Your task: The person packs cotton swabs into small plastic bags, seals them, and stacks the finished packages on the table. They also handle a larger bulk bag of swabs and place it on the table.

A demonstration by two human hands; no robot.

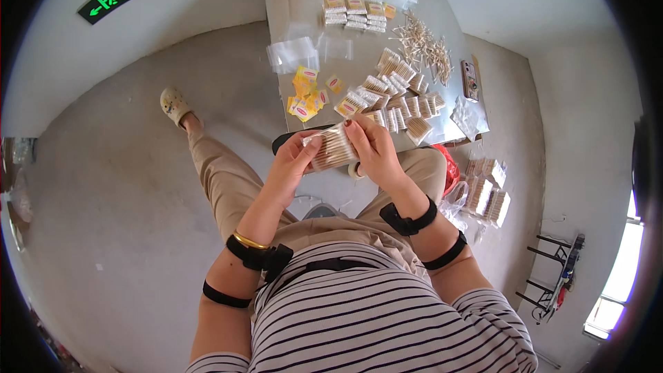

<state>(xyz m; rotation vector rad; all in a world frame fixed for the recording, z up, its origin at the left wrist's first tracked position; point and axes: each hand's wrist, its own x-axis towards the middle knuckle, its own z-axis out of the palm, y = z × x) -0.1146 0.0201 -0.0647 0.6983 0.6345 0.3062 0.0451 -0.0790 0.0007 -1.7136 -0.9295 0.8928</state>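
Observation:
Both hands hold one clear plastic packet of wooden-stick cotton swabs (333, 148) just above my lap, in front of the table's near edge. My left hand (293, 162) grips the packet's left end with thumb and fingers. My right hand (373, 146) wraps its right side, fingertips on the top edge. On the grey table (290, 10) beyond lie several filled swab packets (404, 107), a heap of loose swabs (425, 45), yellow paper labels (307, 97) and empty clear bags (293, 52).
More packed swab bundles (487, 193) sit in a plastic bag on the floor at my right, beside a red bag (450, 166). A phone (470, 79) lies on the table's right edge. A black metal rack (556, 273) stands by the right wall.

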